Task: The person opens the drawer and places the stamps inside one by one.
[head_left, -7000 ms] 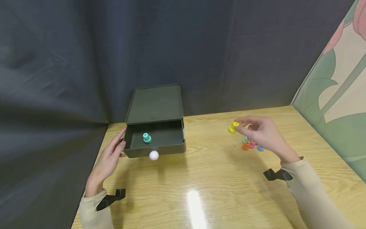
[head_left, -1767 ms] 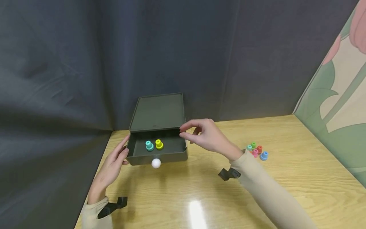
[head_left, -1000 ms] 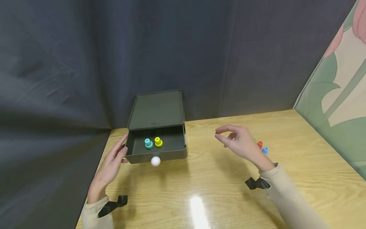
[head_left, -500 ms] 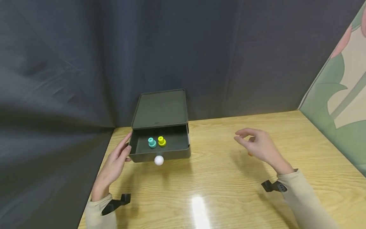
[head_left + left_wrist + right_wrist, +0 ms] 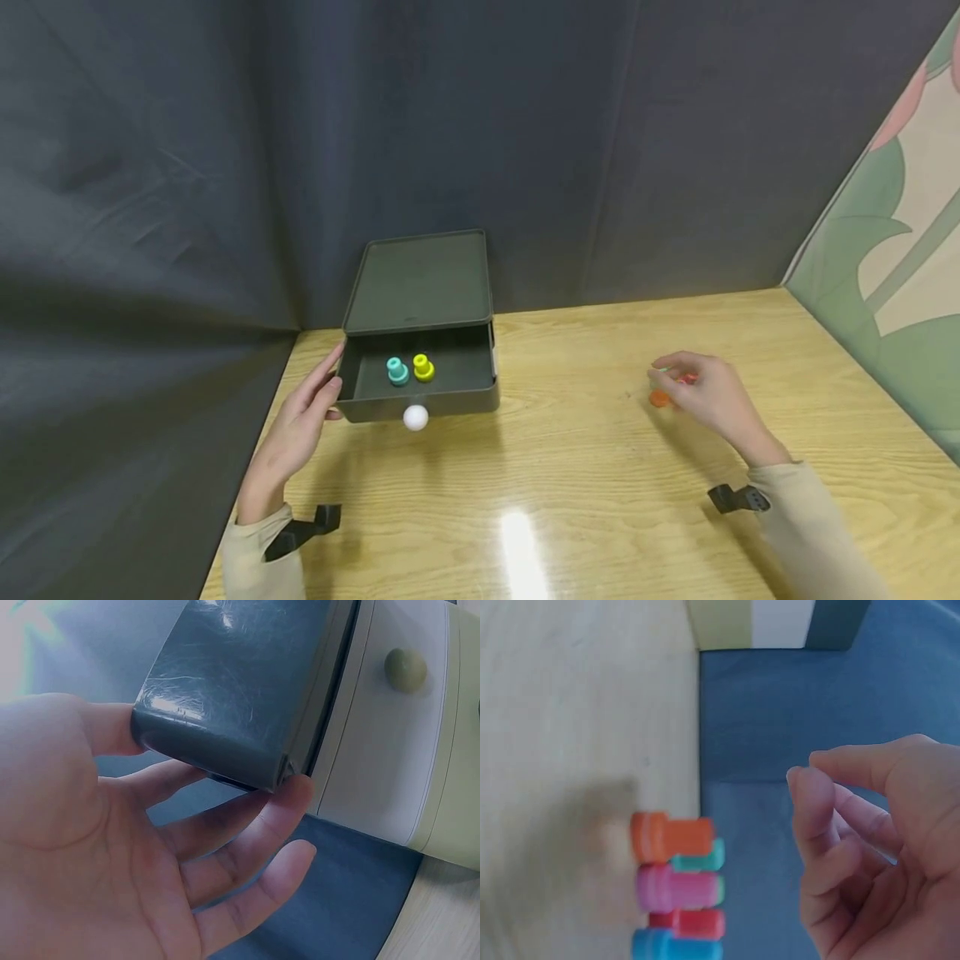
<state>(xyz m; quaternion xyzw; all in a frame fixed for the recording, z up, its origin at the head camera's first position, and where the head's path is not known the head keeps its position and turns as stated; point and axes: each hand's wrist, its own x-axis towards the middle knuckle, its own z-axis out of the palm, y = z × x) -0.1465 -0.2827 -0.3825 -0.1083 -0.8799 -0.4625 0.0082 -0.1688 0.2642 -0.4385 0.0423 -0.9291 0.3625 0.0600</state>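
Observation:
My left hand (image 5: 296,425) holds the left side of a pulled-out dark grey drawer (image 5: 453,403); in the left wrist view its fingertips lie along the drawer's edges. Inside the drawer, a teal peg (image 5: 397,372) and a yellow peg (image 5: 423,367) stand side by side. Over to the right, my right hand (image 5: 712,396) hovers by a cluster of small pegs, partly covering them. Its thumb and index finger are nearly together with nothing between them. The right wrist view shows an orange peg (image 5: 671,836), a pink peg (image 5: 676,889), a red peg (image 5: 688,923) and a blue peg (image 5: 676,946).
The drawer belongs to a small cabinet with dark, white and yellow-green tiers (image 5: 776,622) and a round white knob (image 5: 416,417). It stands on a wooden table (image 5: 585,483). Dark curtains (image 5: 525,150) hang behind and left; a floral panel (image 5: 900,225) borders the right.
Earlier my right hand pinched the yellow peg over the table; now that peg stands in the drawer. The right hand has moved back right and lower, to the loose pegs. My left hand stays put.

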